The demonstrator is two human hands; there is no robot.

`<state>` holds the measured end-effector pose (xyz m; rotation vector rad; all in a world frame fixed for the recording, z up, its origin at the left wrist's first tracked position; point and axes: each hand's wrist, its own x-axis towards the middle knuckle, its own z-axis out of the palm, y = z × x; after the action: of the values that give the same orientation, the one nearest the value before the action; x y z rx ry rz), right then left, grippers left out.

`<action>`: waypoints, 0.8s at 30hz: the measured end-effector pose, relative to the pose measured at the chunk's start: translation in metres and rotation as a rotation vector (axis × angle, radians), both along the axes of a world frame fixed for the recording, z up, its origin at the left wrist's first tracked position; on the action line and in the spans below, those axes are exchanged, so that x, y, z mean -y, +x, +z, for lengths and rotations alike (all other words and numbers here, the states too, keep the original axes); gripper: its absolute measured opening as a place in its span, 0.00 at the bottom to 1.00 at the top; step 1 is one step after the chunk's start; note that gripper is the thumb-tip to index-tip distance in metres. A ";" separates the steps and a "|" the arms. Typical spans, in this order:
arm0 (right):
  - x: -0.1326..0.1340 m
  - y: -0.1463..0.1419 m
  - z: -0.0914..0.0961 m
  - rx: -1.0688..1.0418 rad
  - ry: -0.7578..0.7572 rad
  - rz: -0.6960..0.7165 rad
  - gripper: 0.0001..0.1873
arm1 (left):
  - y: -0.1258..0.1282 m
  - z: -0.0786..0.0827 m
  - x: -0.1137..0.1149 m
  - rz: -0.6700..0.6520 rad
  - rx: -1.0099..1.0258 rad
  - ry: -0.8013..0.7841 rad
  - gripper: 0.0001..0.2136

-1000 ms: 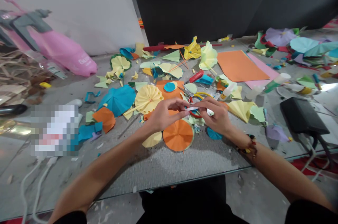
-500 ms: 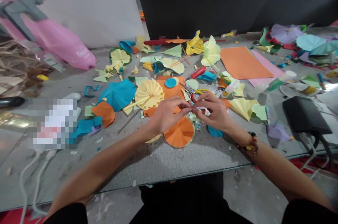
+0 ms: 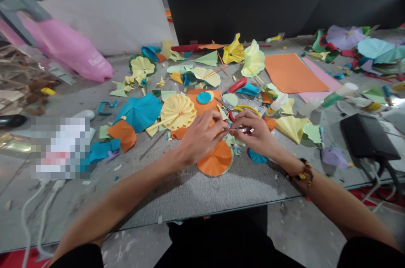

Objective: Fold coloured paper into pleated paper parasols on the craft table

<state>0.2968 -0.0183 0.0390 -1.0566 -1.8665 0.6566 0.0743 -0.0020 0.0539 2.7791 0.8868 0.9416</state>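
Observation:
My left hand (image 3: 204,135) and my right hand (image 3: 251,131) meet above the middle of the table, fingertips pinched close together. Whatever lies between them is too small and too covered by the fingers to name. Just below my hands lies an orange pleated paper disc (image 3: 215,160) with a pale green edge. Left of my left hand is a cream pleated paper rosette (image 3: 178,112) on a folded strip. Scissors with yellow and red handles (image 3: 247,108) lie partly hidden behind my right hand. A small blue paper disc (image 3: 258,156) sits under my right wrist.
A blue paper cone (image 3: 139,112) and orange scraps lie left. Orange sheets (image 3: 294,73), a glue bottle (image 3: 276,105) and a black power adapter (image 3: 368,137) are on the right. A pink spray bottle (image 3: 72,51) leans at the far left. A dark panel (image 3: 247,2) stands behind.
The left hand has turned a little, its fingers more bent and its back higher. Both hands stay pinched together in nearly the same place. The view has shifted slightly.

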 end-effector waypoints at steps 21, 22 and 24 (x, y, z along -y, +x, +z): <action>-0.015 0.026 0.002 0.319 0.351 -0.206 0.15 | -0.011 0.029 -0.003 -0.006 0.401 -0.324 0.01; -0.015 0.025 0.000 0.351 0.362 -0.194 0.16 | -0.012 0.030 -0.004 -0.001 0.444 -0.355 0.01; -0.016 0.024 -0.004 0.395 0.381 -0.183 0.16 | -0.015 0.028 -0.003 0.012 0.503 -0.362 0.01</action>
<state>0.3206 -0.0026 0.0346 -1.1370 -2.0854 -0.0247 0.0595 0.0009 0.0820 2.1003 0.8799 1.2548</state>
